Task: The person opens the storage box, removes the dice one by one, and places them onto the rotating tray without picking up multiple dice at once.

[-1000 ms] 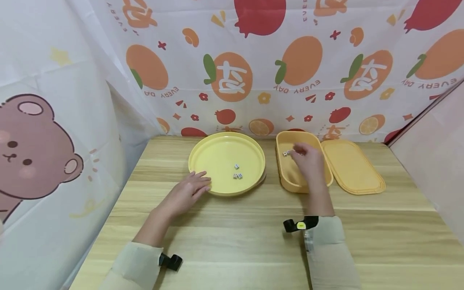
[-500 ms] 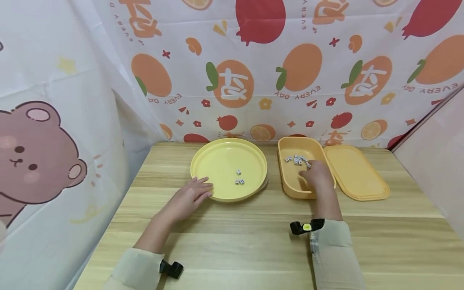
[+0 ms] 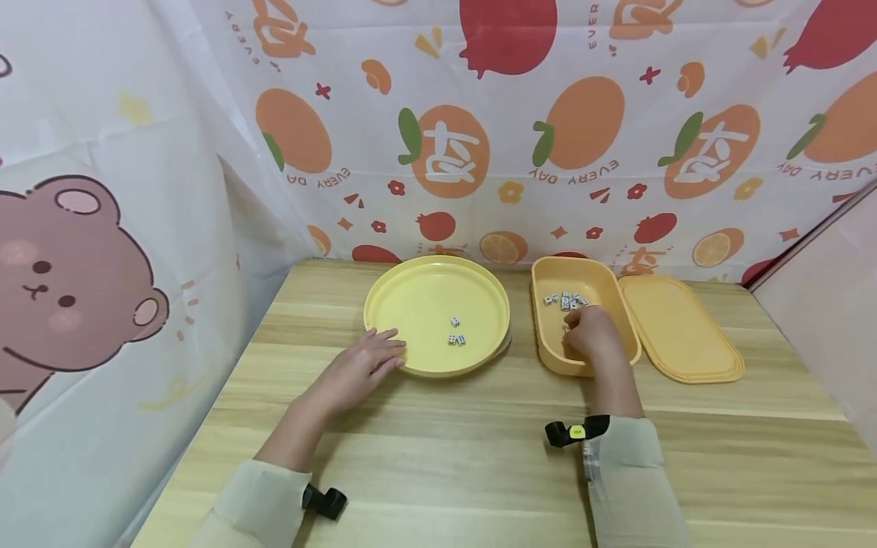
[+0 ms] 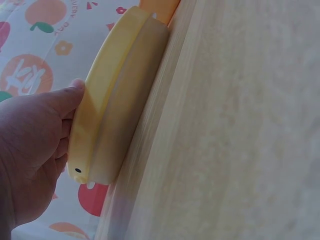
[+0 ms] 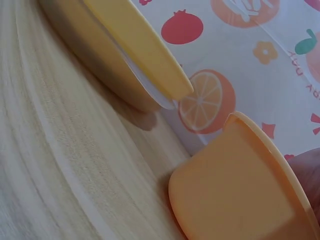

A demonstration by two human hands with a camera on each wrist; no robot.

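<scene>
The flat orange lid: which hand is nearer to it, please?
Right: the right hand is in the orange box beside the flat orange lid; the left hand is farther, touching the yellow tray.

Left sleeve [image 3: 256,506]: pale greyish beige, plain cloth, creased; it ended above a bare left hand [image 3: 359,371]. Right sleeve [image 3: 637,487]: matched the left in colour; it bore a small glossy patch [image 3: 592,461] along its inner side and ended above a bare right hand [image 3: 594,335]. Left wrist fitting [image 3: 325,502]: black, and finished in a blocky head. Right wrist fitting [image 3: 558,434]: likewise black, and carried a yellow label [image 3: 578,431] whose dark marking was too small to read.
</scene>
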